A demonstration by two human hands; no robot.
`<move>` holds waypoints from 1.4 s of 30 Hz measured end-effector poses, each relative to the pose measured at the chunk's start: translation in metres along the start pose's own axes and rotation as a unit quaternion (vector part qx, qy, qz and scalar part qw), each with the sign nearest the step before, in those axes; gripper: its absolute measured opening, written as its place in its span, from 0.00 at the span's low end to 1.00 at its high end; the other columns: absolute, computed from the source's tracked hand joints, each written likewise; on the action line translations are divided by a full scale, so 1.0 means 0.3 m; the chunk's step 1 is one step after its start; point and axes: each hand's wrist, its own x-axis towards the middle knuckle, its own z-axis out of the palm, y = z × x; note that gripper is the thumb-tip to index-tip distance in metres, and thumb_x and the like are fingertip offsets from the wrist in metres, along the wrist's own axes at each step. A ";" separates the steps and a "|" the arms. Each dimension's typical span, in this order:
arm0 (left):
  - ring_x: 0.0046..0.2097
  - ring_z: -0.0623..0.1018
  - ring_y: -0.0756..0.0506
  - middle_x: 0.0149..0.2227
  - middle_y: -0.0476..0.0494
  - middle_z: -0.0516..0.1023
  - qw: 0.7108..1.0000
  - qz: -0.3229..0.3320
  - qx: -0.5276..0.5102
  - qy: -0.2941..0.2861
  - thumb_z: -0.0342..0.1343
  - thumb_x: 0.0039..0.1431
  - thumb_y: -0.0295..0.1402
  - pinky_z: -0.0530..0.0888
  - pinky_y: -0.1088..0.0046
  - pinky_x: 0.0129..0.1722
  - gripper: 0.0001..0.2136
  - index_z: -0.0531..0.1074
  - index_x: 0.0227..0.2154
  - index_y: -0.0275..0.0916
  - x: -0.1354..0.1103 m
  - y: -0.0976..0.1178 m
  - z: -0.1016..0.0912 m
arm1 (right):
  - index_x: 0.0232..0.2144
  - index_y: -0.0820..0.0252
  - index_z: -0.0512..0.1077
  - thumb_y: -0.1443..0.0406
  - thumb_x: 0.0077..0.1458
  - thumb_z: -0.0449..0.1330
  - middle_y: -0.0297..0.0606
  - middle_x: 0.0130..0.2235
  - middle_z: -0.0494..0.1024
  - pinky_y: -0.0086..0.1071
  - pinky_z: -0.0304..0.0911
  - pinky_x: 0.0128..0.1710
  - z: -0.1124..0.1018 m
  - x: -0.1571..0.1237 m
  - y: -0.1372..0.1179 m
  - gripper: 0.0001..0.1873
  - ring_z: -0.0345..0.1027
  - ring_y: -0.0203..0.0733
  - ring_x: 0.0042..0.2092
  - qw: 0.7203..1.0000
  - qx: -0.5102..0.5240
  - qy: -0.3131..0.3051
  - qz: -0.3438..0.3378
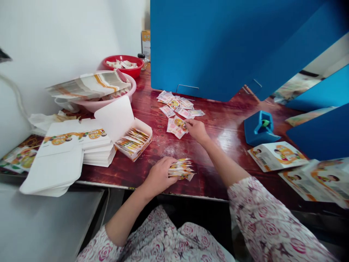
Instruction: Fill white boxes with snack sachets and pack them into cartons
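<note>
Near the table's front edge, my left hand [160, 174] is wrapped round a stack of small printed sachets [181, 169], their edges facing right. My right hand [196, 130] reaches forward and pinches the edge of a sachet [178, 126] lying among a few others. Just behind it is a loose pile of sachets [177, 103], white and pink, one with a yellow picture. To the left of my hands stands a white box [143, 143] with its lid up, packed with upright sachets [132, 141].
Flattened cartons [65, 145] are stacked at left. Behind them stand a pink basin [132, 89] and a red basin [140, 62]. A blue panel [218, 47] rises at the back. At right are a blue tape dispenser [257, 129] and closed printed boxes [278, 154].
</note>
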 end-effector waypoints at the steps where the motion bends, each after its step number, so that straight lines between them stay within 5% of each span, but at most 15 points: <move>1: 0.58 0.73 0.38 0.57 0.32 0.71 1.000 0.009 0.002 0.007 0.65 0.51 0.28 0.71 0.56 0.59 0.21 0.71 0.49 0.36 -0.002 -0.001 0.000 | 0.43 0.60 0.81 0.68 0.57 0.55 0.37 0.40 0.84 0.31 0.69 0.43 -0.018 -0.056 0.001 0.16 0.76 0.42 0.40 0.999 0.044 -0.015 -0.028; 5: 0.71 0.54 0.31 0.72 0.30 0.46 0.997 0.050 0.034 0.046 0.66 0.49 0.26 0.60 0.49 0.67 0.20 0.73 0.47 0.36 -0.003 -0.013 0.002 | 0.38 0.55 0.81 0.67 0.59 0.53 0.31 0.36 0.83 0.29 0.69 0.39 -0.072 -0.280 -0.024 0.16 0.76 0.37 0.36 0.957 0.154 -0.197 -0.145; 8: 0.66 0.65 0.33 0.64 0.32 0.66 0.998 0.050 0.028 0.018 0.66 0.49 0.27 0.64 0.49 0.64 0.21 0.72 0.48 0.38 0.000 -0.019 0.003 | 0.41 0.54 0.81 0.62 0.62 0.54 0.31 0.38 0.84 0.30 0.71 0.41 -0.099 -0.315 -0.045 0.15 0.77 0.38 0.38 0.925 0.147 -0.307 -0.168; 10: 0.59 0.73 0.37 0.55 0.36 0.75 0.999 0.038 0.021 -0.006 0.65 0.51 0.28 0.69 0.51 0.60 0.21 0.71 0.49 0.39 0.001 -0.014 0.001 | 0.45 0.55 0.80 0.61 0.64 0.54 0.34 0.44 0.83 0.34 0.71 0.47 -0.097 -0.253 -0.050 0.16 0.77 0.42 0.44 0.944 0.107 -0.271 -0.152; 13: 0.55 0.76 0.38 0.53 0.39 0.77 0.999 0.013 0.038 -0.006 0.64 0.52 0.29 0.71 0.52 0.57 0.22 0.70 0.51 0.40 0.001 0.004 -0.008 | 0.56 0.56 0.74 0.69 0.63 0.52 0.39 0.59 0.75 0.39 0.61 0.61 -0.060 -0.098 -0.053 0.22 0.68 0.46 0.60 0.972 -0.013 -0.179 -0.152; 16: 0.53 0.77 0.36 0.53 0.38 0.77 0.999 -0.012 0.052 0.006 0.67 0.48 0.30 0.71 0.51 0.56 0.31 0.65 0.57 0.40 0.001 0.018 -0.015 | 0.61 0.56 0.69 0.74 0.60 0.53 0.42 0.65 0.67 0.47 0.52 0.66 -0.017 0.025 -0.062 0.28 0.57 0.49 0.67 0.954 -0.137 -0.215 -0.157; 19: 0.53 0.76 0.36 0.52 0.38 0.78 0.998 -0.027 0.055 0.010 0.68 0.46 0.31 0.70 0.50 0.57 0.37 0.62 0.60 0.39 0.003 0.019 -0.017 | 0.53 0.57 0.76 0.72 0.58 0.58 0.48 0.59 0.74 0.53 0.52 0.64 -0.013 0.074 -0.066 0.21 0.64 0.56 0.62 0.938 -0.211 -0.238 -0.140; 23: 0.53 0.76 0.36 0.52 0.39 0.78 0.998 -0.020 0.056 0.001 0.67 0.47 0.31 0.70 0.51 0.57 0.27 0.69 0.52 0.39 0.008 0.016 -0.018 | 0.35 0.62 0.79 0.65 0.56 0.63 0.46 0.43 0.81 0.38 0.65 0.49 -0.050 0.039 -0.048 0.07 0.74 0.49 0.46 0.943 -0.208 -0.234 -0.107; 26: 0.52 0.76 0.38 0.50 0.41 0.78 0.999 -0.012 0.037 -0.008 0.66 0.50 0.31 0.71 0.55 0.56 0.22 0.71 0.49 0.40 0.008 0.020 -0.021 | 0.34 0.62 0.78 0.59 0.55 0.64 0.39 0.37 0.81 0.28 0.63 0.36 -0.058 -0.055 -0.041 0.10 0.72 0.40 0.37 0.974 -0.072 -0.191 -0.097; 29: 0.51 0.77 0.40 0.49 0.41 0.76 1.000 -0.015 0.012 -0.015 0.66 0.51 0.30 0.73 0.57 0.55 0.20 0.70 0.48 0.39 0.003 0.021 -0.020 | 0.31 0.60 0.78 0.54 0.56 0.62 0.34 0.31 0.78 0.27 0.57 0.31 -0.048 -0.184 -0.061 0.15 0.68 0.36 0.32 0.966 0.068 -0.218 -0.123; 34: 0.60 0.70 0.37 0.58 0.36 0.66 0.997 -0.007 0.034 0.065 0.67 0.47 0.29 0.69 0.54 0.61 0.27 0.67 0.52 0.39 -0.008 0.006 -0.002 | 0.24 0.59 0.74 0.52 0.66 0.49 0.33 0.24 0.72 0.28 0.52 0.29 -0.069 -0.340 -0.112 0.25 0.60 0.34 0.27 0.942 0.058 -0.280 -0.176; 36: 0.66 0.63 0.34 0.63 0.33 0.61 0.993 0.004 0.046 0.107 0.69 0.45 0.30 0.64 0.51 0.65 0.35 0.62 0.57 0.39 -0.006 -0.001 0.003 | 0.21 0.59 0.72 0.51 0.67 0.47 0.33 0.23 0.71 0.29 0.53 0.28 -0.090 -0.347 -0.120 0.29 0.59 0.34 0.26 0.945 0.056 -0.281 -0.158; 38: 0.66 0.64 0.34 0.64 0.32 0.62 0.995 0.008 0.043 0.090 0.69 0.44 0.30 0.64 0.50 0.65 0.39 0.59 0.60 0.40 0.000 -0.003 0.001 | 0.21 0.58 0.72 0.50 0.66 0.47 0.34 0.23 0.72 0.29 0.57 0.28 -0.101 -0.312 -0.121 0.29 0.62 0.35 0.26 0.930 0.074 -0.330 -0.143; 40: 0.61 0.70 0.35 0.59 0.35 0.69 0.999 -0.002 0.033 0.039 0.68 0.46 0.29 0.67 0.51 0.62 0.36 0.61 0.59 0.40 0.007 0.001 -0.006 | 0.25 0.59 0.76 0.51 0.66 0.49 0.35 0.27 0.77 0.30 0.64 0.31 -0.090 -0.239 -0.119 0.26 0.68 0.38 0.30 0.917 0.097 -0.366 -0.127; 42: 0.56 0.74 0.37 0.54 0.39 0.74 1.000 -0.012 0.027 0.010 0.66 0.49 0.29 0.70 0.53 0.59 0.29 0.65 0.55 0.41 0.012 0.007 -0.012 | 0.36 0.58 0.80 0.57 0.65 0.52 0.36 0.37 0.82 0.33 0.69 0.42 -0.051 -0.139 -0.115 0.18 0.74 0.41 0.39 0.936 0.086 -0.320 -0.118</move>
